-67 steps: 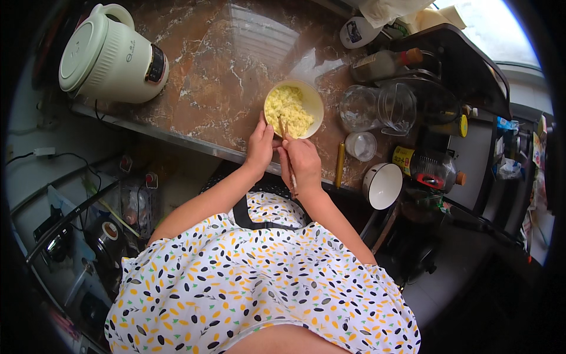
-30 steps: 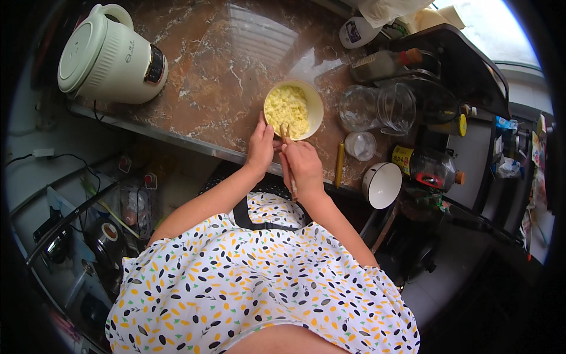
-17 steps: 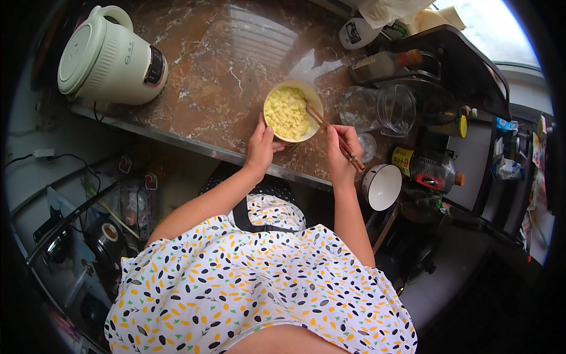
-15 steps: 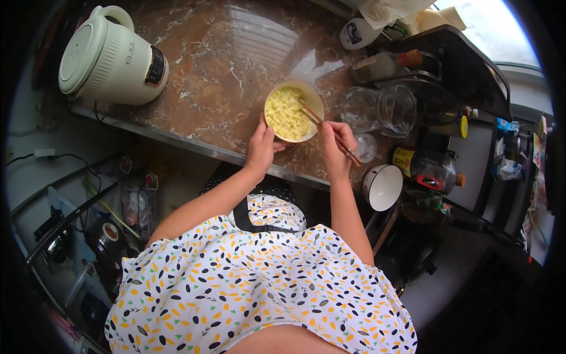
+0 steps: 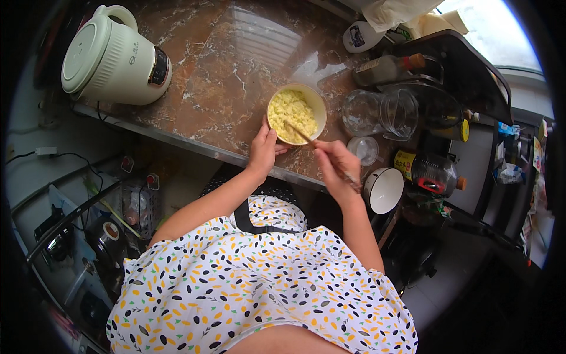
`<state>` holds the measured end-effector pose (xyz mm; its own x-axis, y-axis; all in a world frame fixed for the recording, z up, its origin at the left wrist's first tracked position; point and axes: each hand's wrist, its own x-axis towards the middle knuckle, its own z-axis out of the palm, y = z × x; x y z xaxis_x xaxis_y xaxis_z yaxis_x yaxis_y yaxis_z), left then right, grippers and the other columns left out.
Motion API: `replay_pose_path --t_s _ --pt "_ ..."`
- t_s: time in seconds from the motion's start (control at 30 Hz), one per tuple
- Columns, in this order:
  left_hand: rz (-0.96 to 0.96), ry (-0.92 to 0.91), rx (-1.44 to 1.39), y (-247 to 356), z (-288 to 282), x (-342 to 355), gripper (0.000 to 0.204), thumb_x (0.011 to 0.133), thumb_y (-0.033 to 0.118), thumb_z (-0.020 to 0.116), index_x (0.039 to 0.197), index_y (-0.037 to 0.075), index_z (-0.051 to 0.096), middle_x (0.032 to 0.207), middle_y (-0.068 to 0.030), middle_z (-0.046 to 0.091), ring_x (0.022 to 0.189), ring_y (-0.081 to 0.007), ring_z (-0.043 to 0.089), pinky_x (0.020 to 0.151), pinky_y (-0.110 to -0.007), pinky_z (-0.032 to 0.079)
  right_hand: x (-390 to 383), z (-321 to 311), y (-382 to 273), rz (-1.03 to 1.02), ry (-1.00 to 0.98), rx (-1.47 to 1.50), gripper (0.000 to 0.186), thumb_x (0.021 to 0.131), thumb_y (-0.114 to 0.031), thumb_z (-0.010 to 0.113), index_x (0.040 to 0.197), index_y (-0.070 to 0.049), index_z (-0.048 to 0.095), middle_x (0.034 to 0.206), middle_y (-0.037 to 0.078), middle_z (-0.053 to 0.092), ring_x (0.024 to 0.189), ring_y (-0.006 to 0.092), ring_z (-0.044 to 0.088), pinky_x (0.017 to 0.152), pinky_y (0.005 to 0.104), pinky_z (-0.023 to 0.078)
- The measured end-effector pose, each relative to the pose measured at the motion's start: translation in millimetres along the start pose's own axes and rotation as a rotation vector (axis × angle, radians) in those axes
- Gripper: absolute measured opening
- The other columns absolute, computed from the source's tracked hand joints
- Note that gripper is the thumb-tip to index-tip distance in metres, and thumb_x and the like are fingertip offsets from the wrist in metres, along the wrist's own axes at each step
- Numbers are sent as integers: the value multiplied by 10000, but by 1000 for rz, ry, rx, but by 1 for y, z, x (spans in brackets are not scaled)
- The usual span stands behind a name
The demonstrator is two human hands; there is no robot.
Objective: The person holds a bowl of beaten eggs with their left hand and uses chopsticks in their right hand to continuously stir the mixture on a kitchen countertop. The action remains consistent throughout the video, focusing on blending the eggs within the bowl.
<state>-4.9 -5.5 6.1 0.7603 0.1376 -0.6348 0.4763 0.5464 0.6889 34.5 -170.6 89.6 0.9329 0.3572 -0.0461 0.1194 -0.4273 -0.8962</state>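
Note:
A cream bowl [image 5: 319, 109] sits near the front edge of the marbled counter. Crumbly pale-yellow food [image 5: 290, 110] fills much of it. My left hand [image 5: 263, 148] is wrapped round the bowl's lower left side, thumb at the rim and fingers partly hidden beneath it. Wooden chopsticks [image 5: 300, 133] slant down into the food, their tips at its middle. My right hand [image 5: 338, 167] is closed round their upper part, just right of the bowl and over the counter's edge. The chopsticks' back ends look slightly blurred.
Right of the bowl are a clear glass jar [image 5: 377, 113], a small clear cup [image 5: 363, 151], a white dark-rimmed bowl [image 5: 384, 190] and a dark sauce bottle [image 5: 427, 171]. A pale electric pot [image 5: 118, 62] stands at the far left. The counter's metal edge [image 5: 194, 151] runs in front of me.
My right hand has moved down and slightly right, drawing the chopstick tips from the upper right of the food toward its middle. My left hand still holds the bowl.

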Motion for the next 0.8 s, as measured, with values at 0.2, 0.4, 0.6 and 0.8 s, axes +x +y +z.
replay_pose_path --t_s 0.2,0.4,0.6,0.8 --pt "27 -42 23 1 -1 0 520 1046 218 282 1529 168 98 1284 -99 518 945 -192 670 795 -316 535 35 18 3 -101 114 -2 153 815 -13 695 953 10 633 887 137 686 810 223 683 702 296 529" --pt "29 -8 2 -2 1 0 526 1045 233 292 1530 161 101 1254 -103 535 923 -198 676 792 -318 534 18 4 10 -315 -127 -239 159 755 6 704 893 -30 634 896 147 673 818 320 649 729 366 524" --pt "29 10 35 -2 0 1 525 1046 231 293 1529 153 104 1254 -110 535 926 -200 673 788 -319 536 25 -15 -1 22 -43 49 107 826 19 670 923 2 631 832 119 663 715 184 652 638 262 503" --pt "31 -14 8 -1 0 1 518 1046 227 292 1527 150 115 1255 -113 535 918 -199 674 783 -314 538 41 6 29 -93 -25 -57 121 820 -3 679 930 1 627 820 129 659 721 209 657 648 277 507"
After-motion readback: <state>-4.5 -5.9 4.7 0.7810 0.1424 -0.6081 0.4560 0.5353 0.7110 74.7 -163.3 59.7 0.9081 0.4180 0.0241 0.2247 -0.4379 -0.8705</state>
